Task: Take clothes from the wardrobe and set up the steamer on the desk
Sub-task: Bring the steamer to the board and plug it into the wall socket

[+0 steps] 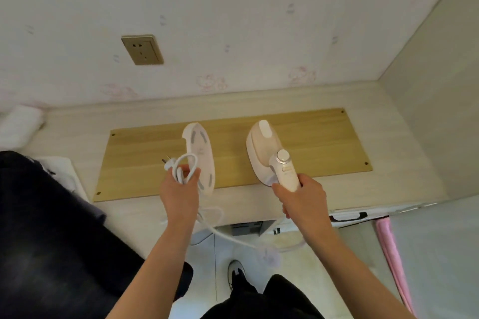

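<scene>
My right hand (300,197) grips the steamer (269,155) handle at 3 o'clock on the desk (388,137), my left hand (181,189) pinches the coiled cord (185,168) against the tilted base (201,155) at 9 o'clock; slack cord below could snag and tip both.

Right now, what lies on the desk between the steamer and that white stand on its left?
Nothing: in the head view only a bare strip of the wooden board separates the steamer from the stand.
</scene>
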`<control>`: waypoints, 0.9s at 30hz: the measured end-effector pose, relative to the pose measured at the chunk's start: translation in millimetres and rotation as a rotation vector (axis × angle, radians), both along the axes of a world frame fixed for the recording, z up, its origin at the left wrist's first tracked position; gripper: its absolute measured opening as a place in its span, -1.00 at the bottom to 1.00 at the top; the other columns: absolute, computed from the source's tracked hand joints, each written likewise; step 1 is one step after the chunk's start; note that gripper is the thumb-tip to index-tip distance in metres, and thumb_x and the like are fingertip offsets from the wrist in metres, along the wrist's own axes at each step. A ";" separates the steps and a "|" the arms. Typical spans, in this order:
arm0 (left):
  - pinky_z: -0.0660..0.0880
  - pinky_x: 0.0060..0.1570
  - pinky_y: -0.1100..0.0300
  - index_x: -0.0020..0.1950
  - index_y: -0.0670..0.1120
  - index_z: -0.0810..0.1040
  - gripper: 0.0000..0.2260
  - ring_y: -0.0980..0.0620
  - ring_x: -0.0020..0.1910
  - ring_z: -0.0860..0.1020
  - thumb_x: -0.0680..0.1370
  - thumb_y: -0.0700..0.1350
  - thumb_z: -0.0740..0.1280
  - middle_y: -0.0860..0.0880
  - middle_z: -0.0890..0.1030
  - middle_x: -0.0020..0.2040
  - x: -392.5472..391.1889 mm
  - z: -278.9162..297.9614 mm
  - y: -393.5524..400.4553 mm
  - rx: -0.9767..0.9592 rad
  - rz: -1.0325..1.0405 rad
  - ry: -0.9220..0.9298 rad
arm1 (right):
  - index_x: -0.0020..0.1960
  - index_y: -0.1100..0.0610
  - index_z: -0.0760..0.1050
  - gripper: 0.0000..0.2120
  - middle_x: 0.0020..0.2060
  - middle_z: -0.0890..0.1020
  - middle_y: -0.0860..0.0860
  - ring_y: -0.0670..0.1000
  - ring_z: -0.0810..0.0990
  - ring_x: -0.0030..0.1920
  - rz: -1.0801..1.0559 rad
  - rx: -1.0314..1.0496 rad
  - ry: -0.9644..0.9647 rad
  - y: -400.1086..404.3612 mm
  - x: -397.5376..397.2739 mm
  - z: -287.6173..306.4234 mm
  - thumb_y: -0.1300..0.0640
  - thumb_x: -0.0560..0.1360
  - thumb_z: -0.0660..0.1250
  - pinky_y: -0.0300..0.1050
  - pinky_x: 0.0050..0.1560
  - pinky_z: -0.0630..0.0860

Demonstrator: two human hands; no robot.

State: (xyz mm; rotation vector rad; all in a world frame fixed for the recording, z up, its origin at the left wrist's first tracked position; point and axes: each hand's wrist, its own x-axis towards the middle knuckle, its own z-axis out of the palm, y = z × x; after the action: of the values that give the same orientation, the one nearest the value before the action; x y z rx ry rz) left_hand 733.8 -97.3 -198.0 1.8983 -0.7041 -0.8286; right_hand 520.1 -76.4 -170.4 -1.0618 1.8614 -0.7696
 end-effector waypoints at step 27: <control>0.45 -0.33 0.18 -0.14 -0.02 0.60 -0.96 0.03 -0.30 0.58 0.48 -0.08 0.43 -0.01 0.62 -0.27 -180.2 -35.3 -128.7 0.261 -0.209 0.121 | -0.22 0.09 0.48 -0.82 -0.37 0.60 0.08 0.15 0.60 -0.31 -0.142 0.017 0.104 -118.5 -147.8 -29.2 0.01 0.33 0.40 0.06 -0.30 0.55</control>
State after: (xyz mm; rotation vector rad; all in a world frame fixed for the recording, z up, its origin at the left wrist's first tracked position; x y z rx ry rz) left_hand 553.6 -226.0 -233.3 2.0053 -0.7573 -1.2070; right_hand 372.3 -194.8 -199.6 -0.9830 2.0459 -0.7915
